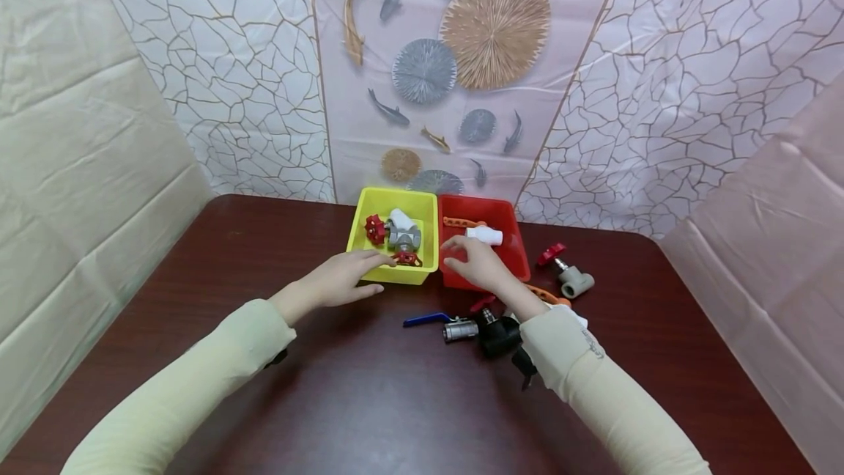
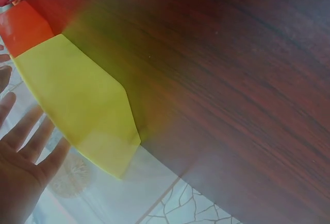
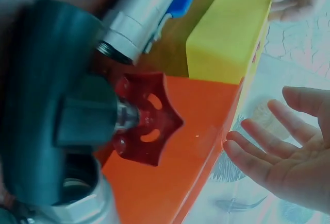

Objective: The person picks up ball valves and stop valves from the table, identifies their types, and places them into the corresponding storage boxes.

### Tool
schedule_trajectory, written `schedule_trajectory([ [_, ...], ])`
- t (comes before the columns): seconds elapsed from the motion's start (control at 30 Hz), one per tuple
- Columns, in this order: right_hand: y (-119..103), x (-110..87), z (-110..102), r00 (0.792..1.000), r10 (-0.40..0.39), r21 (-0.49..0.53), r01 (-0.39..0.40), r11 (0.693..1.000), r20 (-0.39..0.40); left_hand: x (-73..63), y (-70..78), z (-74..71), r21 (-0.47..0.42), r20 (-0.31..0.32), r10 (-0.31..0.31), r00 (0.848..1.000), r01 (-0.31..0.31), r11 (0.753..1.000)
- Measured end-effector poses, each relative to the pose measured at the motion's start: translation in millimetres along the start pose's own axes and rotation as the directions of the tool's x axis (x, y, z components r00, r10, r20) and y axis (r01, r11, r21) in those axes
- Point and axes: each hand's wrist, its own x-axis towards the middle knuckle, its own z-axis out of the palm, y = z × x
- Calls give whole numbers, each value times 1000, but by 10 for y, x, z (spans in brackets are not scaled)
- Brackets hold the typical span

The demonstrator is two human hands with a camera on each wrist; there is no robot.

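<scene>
My left hand (image 1: 343,278) is at the front left of a yellow bin (image 1: 415,276), its fingertips over the rim and nothing in its grasp. Inside that bin lie a grey metal gate valve (image 1: 404,238) with a red handwheel and a white fitting (image 1: 400,219). Over the red bin (image 1: 519,259) hovers my right hand (image 1: 476,264), fingers loosely bent, palm bare in the right wrist view. Near its fingers, a white plastic valve (image 1: 486,234) with an orange lever (image 1: 461,223) lies in the red bin.
Before the bins are a blue-handled ball valve (image 1: 460,329) and a black valve (image 1: 499,337) with a red handwheel (image 3: 149,118). A grey-green valve (image 1: 575,281) lies to the right. An orange lever (image 1: 549,296) shows behind my right forearm. Patterned cloth walls (image 1: 257,94) surround the table (image 1: 297,416).
</scene>
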Motion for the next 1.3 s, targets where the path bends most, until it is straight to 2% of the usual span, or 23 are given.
schedule_trajectory([
  [0.27, -3, -156, 13, 996, -87, 23, 88, 996, -15, -117, 25, -7, 9, -36, 17, 999, -17, 1000],
  [0.47, 18, -267, 57, 988, -144, 54, 141, 989, 56, -212, 20, 30, 15, -61, 28, 998, -27, 1000],
  [0.67, -1, -354, 166, 973, -188, 19, 187, 982, 135, -281, 62, 85, -2, -82, 40, 996, -40, 999],
  [0.83, -36, -425, 278, 963, -177, -73, 195, 978, 202, -334, 117, 125, -10, -69, 77, 995, -78, 997],
  [0.97, -44, -479, 359, 962, -159, -166, 199, 966, 223, -375, 158, 152, -33, -46, 74, 996, -76, 997],
  [1.13, -24, -531, 450, 961, -165, -277, 225, 934, 222, -441, 252, 202, -61, -35, 104, 994, -106, 992],
  [1.3, -20, -570, 521, 967, -170, -339, 228, 913, 191, -488, 316, 236, -49, -42, 153, 987, -155, 987],
])
